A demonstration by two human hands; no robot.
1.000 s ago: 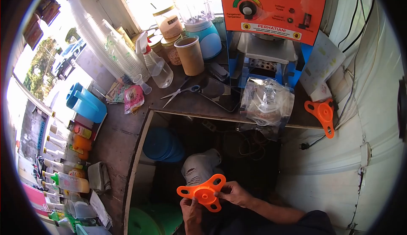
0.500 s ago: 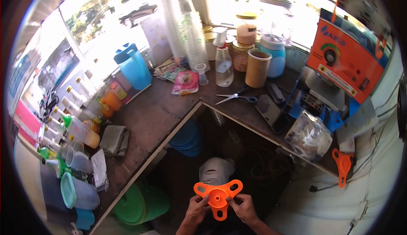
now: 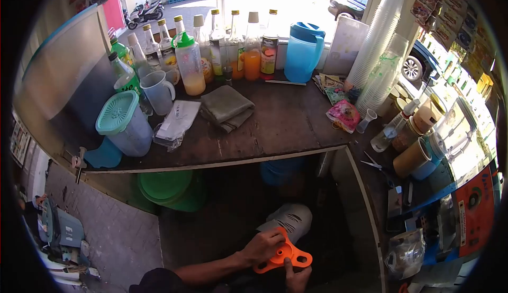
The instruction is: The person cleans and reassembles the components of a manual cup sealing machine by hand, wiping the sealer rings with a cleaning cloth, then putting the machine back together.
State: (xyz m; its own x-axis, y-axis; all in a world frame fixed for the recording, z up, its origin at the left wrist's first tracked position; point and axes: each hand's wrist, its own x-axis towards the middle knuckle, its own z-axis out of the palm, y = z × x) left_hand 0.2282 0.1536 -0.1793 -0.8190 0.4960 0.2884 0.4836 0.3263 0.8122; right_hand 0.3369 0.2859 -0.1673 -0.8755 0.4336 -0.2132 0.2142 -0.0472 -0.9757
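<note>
Both my hands hold an orange three-armed plastic piece [image 3: 286, 250] with a slot in its arms and a small hollow boss at its centre. My left hand [image 3: 263, 246] reaches in from the left and is closed on the upper arm, its fingers partly covering that arm. At the lower edge my right hand [image 3: 297, 278] pinches the piece, thumb on the face near the middle. My knee in ripped grey trousers [image 3: 293, 220] is just beyond the piece.
An L-shaped counter [image 3: 286, 116] surrounds me, carrying syrup bottles [image 3: 252, 49], a blue pitcher [image 3: 305, 52], a folded cloth [image 3: 226, 107], stacked plastic cups [image 3: 377, 34] and scissors [image 3: 377, 165]. Below stands a green bucket [image 3: 166, 187]. An orange machine [image 3: 474, 211] is far right.
My view has swung left, so the counter's contents appear further right. The orange piece has turned and tilted. My left hand has shifted from its side to the upper arm.
</note>
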